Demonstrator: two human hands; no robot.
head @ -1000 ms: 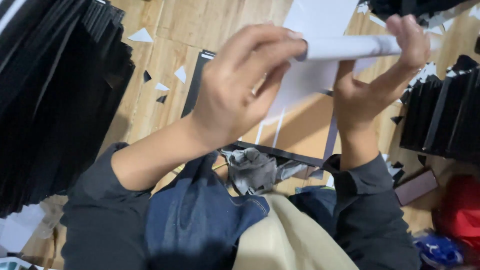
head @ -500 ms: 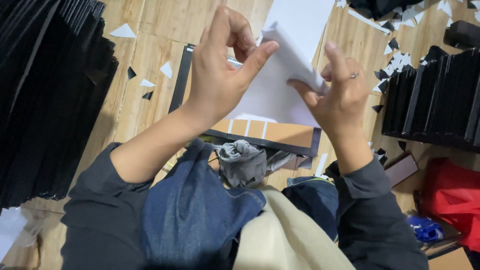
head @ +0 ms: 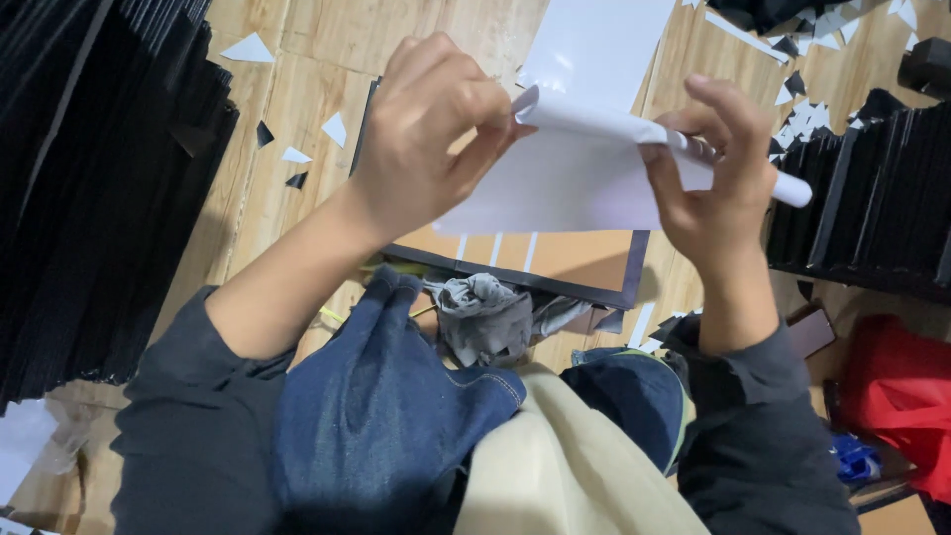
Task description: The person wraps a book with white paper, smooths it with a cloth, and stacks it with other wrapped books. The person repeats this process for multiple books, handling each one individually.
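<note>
**A:** ok what's closest to the camera here? Looks like someone sitting on the floor.

**B:** yep. Nearest is a cream cloth (head: 565, 466) over the lap, blue denim knees (head: 386, 396) either side, dark grey sleeves. Just past the knees there's a crumpled grey rag (head: 485, 317) lying on the wooden floor (head: 297, 119).

**A:** and the hands?

**B:** left hand (head: 426, 139) is curled shut, pinching the rolled edge of a white sheet (head: 575, 178) between thumb and fingers. Right hand (head: 718, 183) is closed round the other end of that roll, fingers hooked over the top. The sheet's smooth, slightly glossy, held up in the air between both hands, its loose part hanging down over a flat tan board with a black border (head: 584, 263).

**A:** stuff around it?

**B:** black flat pieces stacked on edge, a big stack on the left (head: 99, 188) and another on the right (head: 872, 208). Red bag (head: 901, 396) at lower right. Farther out, small white and black triangular offcuts (head: 802, 94) scattered on the floor.
</note>
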